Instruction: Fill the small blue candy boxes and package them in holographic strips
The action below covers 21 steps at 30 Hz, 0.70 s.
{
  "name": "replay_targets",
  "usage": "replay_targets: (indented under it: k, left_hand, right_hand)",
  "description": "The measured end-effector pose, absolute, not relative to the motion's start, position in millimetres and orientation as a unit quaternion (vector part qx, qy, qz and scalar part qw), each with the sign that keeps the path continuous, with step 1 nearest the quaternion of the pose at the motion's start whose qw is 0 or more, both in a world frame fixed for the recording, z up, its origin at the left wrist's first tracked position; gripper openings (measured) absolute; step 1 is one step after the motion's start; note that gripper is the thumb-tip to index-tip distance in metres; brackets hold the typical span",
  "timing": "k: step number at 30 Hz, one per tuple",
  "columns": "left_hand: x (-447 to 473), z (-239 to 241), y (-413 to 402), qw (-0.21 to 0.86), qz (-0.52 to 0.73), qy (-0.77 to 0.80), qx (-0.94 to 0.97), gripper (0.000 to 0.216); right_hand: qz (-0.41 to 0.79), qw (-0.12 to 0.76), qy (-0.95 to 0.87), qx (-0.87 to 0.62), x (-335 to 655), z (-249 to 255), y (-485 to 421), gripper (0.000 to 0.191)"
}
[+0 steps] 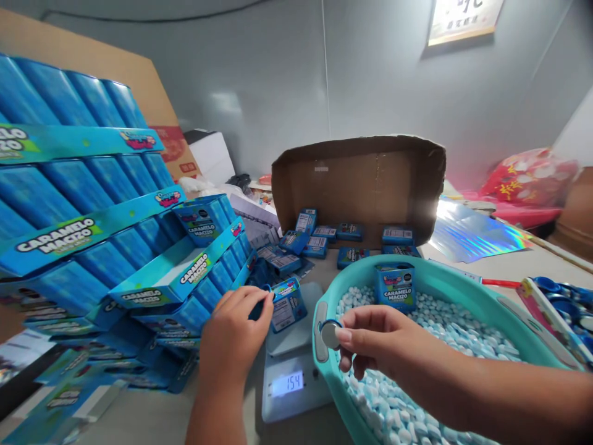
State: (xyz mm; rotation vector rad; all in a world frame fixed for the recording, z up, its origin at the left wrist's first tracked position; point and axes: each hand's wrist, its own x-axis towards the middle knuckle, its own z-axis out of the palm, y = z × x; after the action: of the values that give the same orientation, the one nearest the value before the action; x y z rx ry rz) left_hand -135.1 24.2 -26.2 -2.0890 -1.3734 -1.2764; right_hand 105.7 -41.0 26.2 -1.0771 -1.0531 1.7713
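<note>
My left hand (pixel 243 315) is closed, thumb and fingertips pinched at the left edge of a small blue candy tin (pixel 288 304) with "Caramelo Macizo" print. The tin is over the plate of a digital scale (pixel 287 384) that reads 154. Between thumb and fingers my right hand (pixel 377 337) pinches a round silver lid with a blue rim (pixel 330 334). That hand is above a turquoise tub (pixel 340 386) of pale blue and white candies (pixel 398 405). Another blue tin (pixel 395 287) stands upright on the candies.
Stacked display boxes (pixel 55 241) of blue tins rise at the left. Behind the tub, several tins (pixel 315 246) lie before an open cardboard box (pixel 356 185). At the right, a tray (pixel 546 315) holds blue lids (pixel 549 285). A shiny foil sheet (pixel 477 232) lies behind.
</note>
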Motion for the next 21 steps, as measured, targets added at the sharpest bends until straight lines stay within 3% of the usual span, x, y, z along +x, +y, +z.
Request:
replay_targets:
  k: [6, 13, 21]
  left_hand:
    - [-131, -44, 26, 0.17, -0.454, -0.475, -0.735, 0.012]
    - [-126, -42, 24, 0.2, -0.441, -0.472, -0.737, 0.02]
    - [-115, -44, 23, 0.226, -0.434, -0.514, -0.705, 0.014]
  right_hand:
    - [0.719, 0.395, -0.409, -0.398, 108, 27, -43, 0.029]
    - [0.72, 0.39, -0.408, -0.404, 110, 27, -42, 0.028]
    - [0.725, 0.377, -0.421, -0.393, 113, 25, -44, 0.028]
